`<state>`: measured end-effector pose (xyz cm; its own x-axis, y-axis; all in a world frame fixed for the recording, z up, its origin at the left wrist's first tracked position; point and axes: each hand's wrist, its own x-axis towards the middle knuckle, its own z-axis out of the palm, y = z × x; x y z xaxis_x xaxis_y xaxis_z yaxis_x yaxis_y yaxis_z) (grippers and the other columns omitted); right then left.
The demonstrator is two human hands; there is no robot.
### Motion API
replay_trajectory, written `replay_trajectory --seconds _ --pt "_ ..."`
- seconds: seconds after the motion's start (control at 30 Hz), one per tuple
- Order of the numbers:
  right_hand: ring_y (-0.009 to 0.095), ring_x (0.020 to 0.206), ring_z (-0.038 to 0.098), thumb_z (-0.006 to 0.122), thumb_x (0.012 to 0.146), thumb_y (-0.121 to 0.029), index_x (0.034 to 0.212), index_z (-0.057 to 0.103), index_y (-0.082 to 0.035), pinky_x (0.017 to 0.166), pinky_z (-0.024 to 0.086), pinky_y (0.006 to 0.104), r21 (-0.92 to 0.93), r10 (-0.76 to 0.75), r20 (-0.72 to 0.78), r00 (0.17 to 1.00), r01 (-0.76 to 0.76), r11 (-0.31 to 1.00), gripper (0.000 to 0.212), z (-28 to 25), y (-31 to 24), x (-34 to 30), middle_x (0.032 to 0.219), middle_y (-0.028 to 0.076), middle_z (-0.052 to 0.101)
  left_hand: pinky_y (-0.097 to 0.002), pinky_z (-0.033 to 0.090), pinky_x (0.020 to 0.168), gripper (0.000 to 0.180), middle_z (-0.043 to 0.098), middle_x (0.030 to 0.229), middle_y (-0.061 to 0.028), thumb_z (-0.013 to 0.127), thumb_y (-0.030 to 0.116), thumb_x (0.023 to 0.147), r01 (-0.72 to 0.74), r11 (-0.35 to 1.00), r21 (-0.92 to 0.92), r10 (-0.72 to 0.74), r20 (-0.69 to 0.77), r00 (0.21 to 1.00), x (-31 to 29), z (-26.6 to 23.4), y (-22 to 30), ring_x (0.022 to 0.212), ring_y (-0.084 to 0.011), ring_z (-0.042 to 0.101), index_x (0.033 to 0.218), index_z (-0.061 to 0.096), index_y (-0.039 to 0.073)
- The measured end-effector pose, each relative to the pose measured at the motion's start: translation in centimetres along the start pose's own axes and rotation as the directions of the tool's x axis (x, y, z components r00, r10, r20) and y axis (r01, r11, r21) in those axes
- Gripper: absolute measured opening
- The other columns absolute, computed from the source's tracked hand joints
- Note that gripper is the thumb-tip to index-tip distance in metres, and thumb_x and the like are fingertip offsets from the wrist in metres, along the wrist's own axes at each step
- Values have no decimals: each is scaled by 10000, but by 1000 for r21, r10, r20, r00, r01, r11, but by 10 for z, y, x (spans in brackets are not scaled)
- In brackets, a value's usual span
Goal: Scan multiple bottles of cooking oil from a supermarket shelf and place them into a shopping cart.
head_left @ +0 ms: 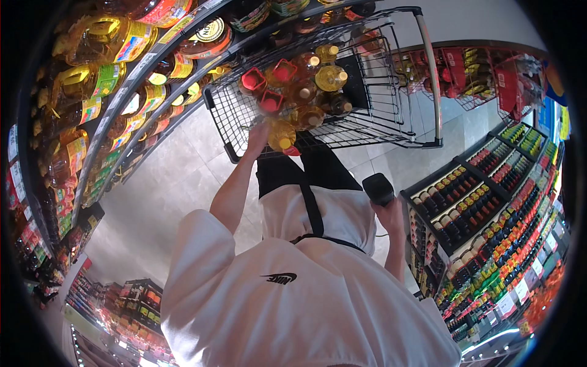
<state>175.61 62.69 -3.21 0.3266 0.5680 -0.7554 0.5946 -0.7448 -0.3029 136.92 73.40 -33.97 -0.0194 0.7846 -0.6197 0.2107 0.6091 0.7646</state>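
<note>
My left hand (259,136) reaches to the near side of a black wire shopping cart (235,98), right beside a yellow oil bottle (282,134). Its fingers are blurred and partly hidden, so I cannot tell whether they grip anything. Several bottles of oil crowd the cart; some have red handled tops (253,79), others pale caps (331,77). On the right, away from the cart, my right hand (389,215) is closed around a black handheld device (378,189) with a rounded rectangular head.
Shelves of oil bottles (110,38) curve along the left, close to the cart. The cart's handle (430,61) is at its right end. Racks of dark sauce bottles (468,202) stand to the right. Red wire baskets (455,76) hold packaged goods at the far right. Grey tiles (177,159) cover the floor.
</note>
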Motion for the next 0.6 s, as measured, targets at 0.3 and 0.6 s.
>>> replay_trajectory --seconds 0.3,0.6 --pt "422 955 671 709 718 -208 1030 645 56 773 522 421 -41 -51 34 998 52 998 414 5 5 10 911 276 687 -317 499 793 379 703 935 -64 566 344 926 -91 995 -49 87 -77 993 16 -38 -53 880 -155 646 1044 706 13" --pt "430 934 672 701 707 -225 1024 640 55 753 522 435 -68 -113 68 991 117 991 427 11 2 23 886 280 678 -317 530 810 375 709 941 -97 614 336 908 -161 984 78 171 -150 974 14 -48 -75 861 -191 678 1048 680 -5"
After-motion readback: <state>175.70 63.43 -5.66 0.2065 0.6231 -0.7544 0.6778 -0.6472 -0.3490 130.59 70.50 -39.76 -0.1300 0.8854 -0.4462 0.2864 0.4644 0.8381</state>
